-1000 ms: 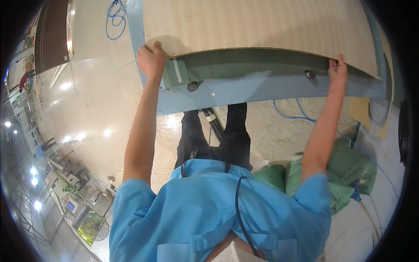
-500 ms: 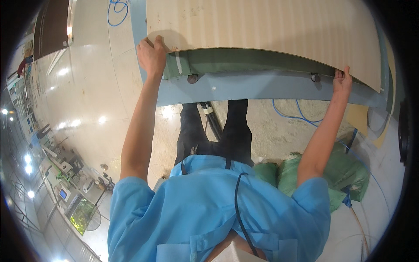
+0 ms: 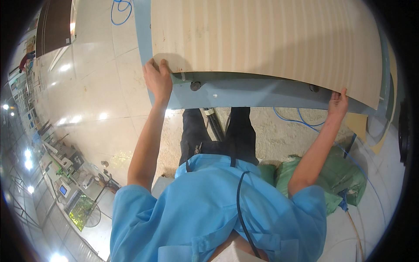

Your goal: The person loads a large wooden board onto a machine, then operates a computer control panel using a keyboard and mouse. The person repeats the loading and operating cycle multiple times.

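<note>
A large beige sheet (image 3: 262, 39) with pale stripes lies over a blue-grey table (image 3: 209, 94). My left hand (image 3: 158, 81) grips the sheet's near left corner, thumb on top and the other fingers curled at the edge. At the near edge toward the right corner, my right hand (image 3: 338, 103) pinches the sheet, with part of the fingers hidden beneath it. Between my hands the near edge bows and stands off the table. A dark round knob (image 3: 195, 86) shows on the table just below that edge.
Green sacks (image 3: 345, 177) lie on the floor at my right. A blue hose (image 3: 301, 118) runs under the table's front, and another blue hose (image 3: 121, 12) lies coiled at the far left. Behind at the left stands a bench with equipment (image 3: 65, 174).
Both hands have drawn the sheet toward me. Its near edge now covers most of the green strip that showed before, and sits closer to the table's front.
</note>
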The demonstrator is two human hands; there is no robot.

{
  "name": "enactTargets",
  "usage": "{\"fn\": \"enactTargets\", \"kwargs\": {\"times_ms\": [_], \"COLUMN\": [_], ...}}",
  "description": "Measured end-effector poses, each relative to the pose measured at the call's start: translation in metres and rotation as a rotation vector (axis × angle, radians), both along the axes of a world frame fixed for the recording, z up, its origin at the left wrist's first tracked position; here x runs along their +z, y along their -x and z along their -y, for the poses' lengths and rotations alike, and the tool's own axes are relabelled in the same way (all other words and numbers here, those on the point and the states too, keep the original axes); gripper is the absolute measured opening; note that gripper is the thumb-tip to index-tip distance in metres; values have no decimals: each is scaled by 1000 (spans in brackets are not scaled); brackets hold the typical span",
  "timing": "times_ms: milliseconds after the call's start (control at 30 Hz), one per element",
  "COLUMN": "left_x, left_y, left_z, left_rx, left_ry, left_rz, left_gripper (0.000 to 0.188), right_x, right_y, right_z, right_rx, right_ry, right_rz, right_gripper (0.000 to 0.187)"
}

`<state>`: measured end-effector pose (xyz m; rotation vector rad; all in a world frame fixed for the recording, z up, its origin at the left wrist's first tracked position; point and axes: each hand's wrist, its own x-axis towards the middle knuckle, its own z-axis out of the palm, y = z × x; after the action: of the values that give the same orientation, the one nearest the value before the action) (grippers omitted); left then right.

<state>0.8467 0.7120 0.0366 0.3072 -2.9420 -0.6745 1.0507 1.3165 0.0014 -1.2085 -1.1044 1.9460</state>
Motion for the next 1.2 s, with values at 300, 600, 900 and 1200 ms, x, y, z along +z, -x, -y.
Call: {"fn": "enactTargets", "kwargs": {"times_ms": [300, 600, 900, 1200], "left_x": [-22, 10, -4, 12], "left_y": [8, 34, -168, -438], "left_z": [23, -12, -139, -364], "left_rx": [-157, -28, -533, -976], "left_ry": [-410, -57, -276, -479], "left_rz": [-23, 124, -249, 394], "left_gripper": [58, 52, 31, 20], "right_x": [17, 23, -115, -105], "right_y": [11, -106, -575, -648], "right_z": [37, 99, 217, 88], "right_rx": [-113, 117, 1165, -275], "right_ry": [107, 102, -500, 487], "right_rz": [-139, -72, 1170, 680], "right_gripper": [34, 28, 30, 15]}}
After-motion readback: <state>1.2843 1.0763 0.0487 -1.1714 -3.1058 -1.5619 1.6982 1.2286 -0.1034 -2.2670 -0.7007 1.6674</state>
